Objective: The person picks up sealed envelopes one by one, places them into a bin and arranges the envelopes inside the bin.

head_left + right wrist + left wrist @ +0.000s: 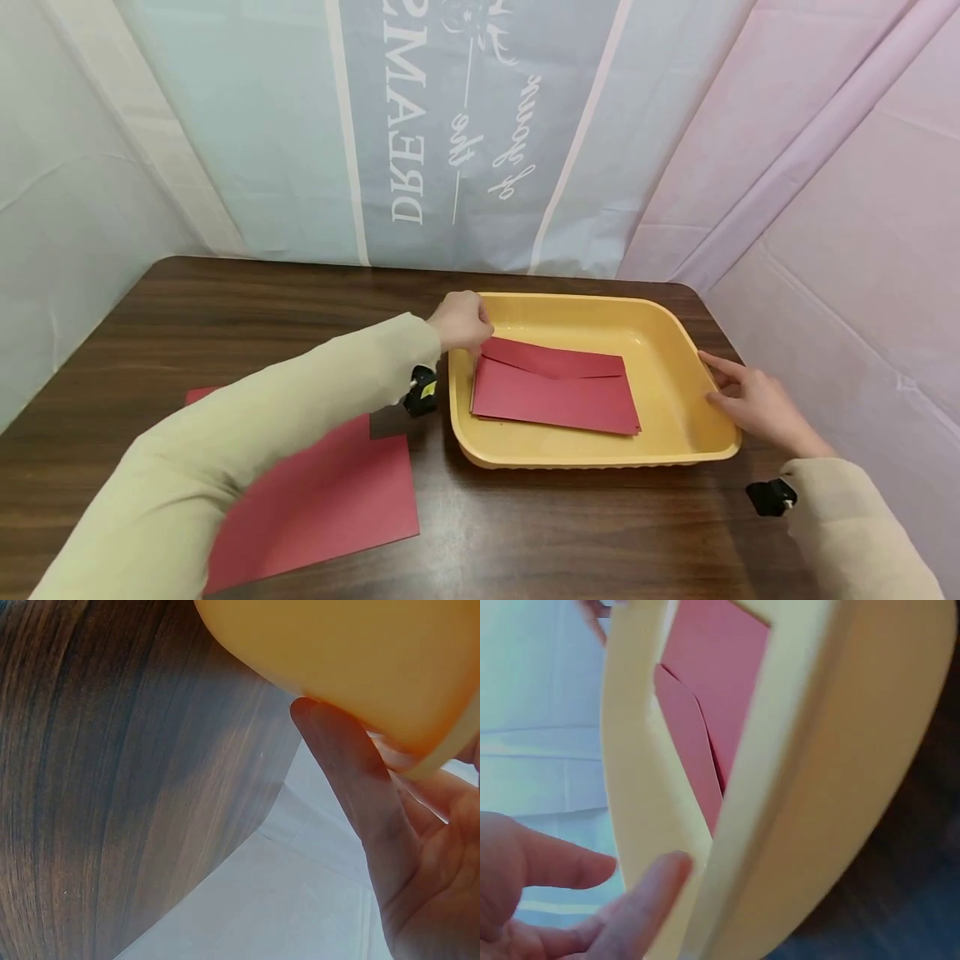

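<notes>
A yellow plastic tray (678,392) with raised walls stands on the table. Inside it, toward the left, lies a small stack of red envelopes (555,396), the top one with its flap upward. My left hand (459,321) is over the tray's back left corner, close to the envelopes. In the left wrist view its thumb and finger are apart with nothing visible between them; whether they touch the tray, I cannot tell. At the tray's right end, my right hand (753,404) touches the wall with extended fingers. The right wrist view shows one fingertip (307,712) against the outer wall.
Flat red sheets or folders (322,500) lie on the dark wooden table (540,533) at the left, partly hidden by my left sleeve. Pale cloth hangings (262,125) close off the back and both sides, and the back one carries printed lettering.
</notes>
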`<state>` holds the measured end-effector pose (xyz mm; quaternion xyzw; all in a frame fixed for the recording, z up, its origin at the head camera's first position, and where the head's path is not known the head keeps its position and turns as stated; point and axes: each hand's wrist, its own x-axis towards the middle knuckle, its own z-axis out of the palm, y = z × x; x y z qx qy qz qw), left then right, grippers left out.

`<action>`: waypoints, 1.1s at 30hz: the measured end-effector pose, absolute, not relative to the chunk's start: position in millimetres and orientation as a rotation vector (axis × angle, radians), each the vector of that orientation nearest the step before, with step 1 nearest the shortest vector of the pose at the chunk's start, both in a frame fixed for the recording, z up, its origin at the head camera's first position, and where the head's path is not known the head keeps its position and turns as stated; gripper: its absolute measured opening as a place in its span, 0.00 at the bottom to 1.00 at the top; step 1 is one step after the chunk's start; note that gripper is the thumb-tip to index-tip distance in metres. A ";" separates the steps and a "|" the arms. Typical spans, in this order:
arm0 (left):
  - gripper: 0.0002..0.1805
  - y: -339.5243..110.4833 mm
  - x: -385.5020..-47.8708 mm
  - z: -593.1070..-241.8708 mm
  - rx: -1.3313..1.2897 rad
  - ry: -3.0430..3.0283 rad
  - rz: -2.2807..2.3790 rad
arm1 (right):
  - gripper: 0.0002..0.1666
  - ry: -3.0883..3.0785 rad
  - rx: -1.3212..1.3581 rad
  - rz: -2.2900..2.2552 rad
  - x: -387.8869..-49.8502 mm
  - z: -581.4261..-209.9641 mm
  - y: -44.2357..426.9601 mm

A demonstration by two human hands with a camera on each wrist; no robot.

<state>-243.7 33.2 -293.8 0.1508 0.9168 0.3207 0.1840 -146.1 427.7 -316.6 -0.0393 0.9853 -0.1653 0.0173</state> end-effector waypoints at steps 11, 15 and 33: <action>0.09 9.0 -225.2 -282.4 0.390 2.515 1.242 | 0.35 3.069 -0.131 -0.492 -145.4 -317.1 427.7; 0.09 -3.6 -223.2 -279.8 0.378 2.521 1.278 | 0.35 3.065 -0.125 -0.501 -145.2 -316.5 427.8; 0.11 -86.5 -204.3 -302.7 0.212 2.617 1.026 | 0.35 3.072 -0.154 -0.508 -147.9 -317.0 430.7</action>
